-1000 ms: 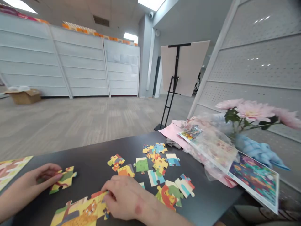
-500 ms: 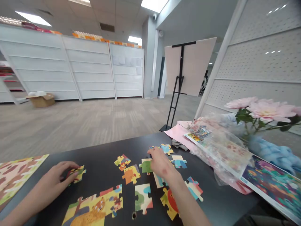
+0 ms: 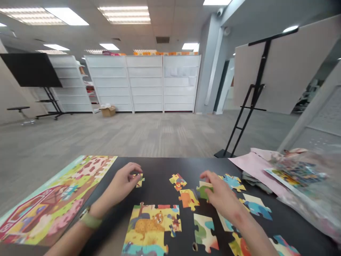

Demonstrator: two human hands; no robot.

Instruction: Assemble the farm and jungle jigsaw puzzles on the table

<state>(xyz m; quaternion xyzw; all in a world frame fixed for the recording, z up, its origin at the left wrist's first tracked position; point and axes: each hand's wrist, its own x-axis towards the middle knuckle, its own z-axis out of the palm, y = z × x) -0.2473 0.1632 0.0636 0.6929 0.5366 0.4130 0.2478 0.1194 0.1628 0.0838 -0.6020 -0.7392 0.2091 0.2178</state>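
Observation:
My left hand, with a green watch strap on its wrist, curls its thumb and fingers around a small yellow puzzle piece at the table's left-middle. Over on the right, my right hand hovers low with fingers bent and apart, next to a green-and-cream puzzle piece; whether it touches the piece I cannot tell. Between the hands lie a lion piece and an orange piece. Nearer me is a joined section with a leopard. Beside that section lies a green-and-blue piece.
A farm picture sheet covers the table's left side. More pieces, including a blue one, lie right of my right arm. Pink paper and a clear plastic bag fill the right edge. A black easel stands beyond.
The view has turned left and levelled, bringing the whole farm sheet into sight. My right hand has drawn back from the far pieces towards the green one. My left hand stays at its piece.

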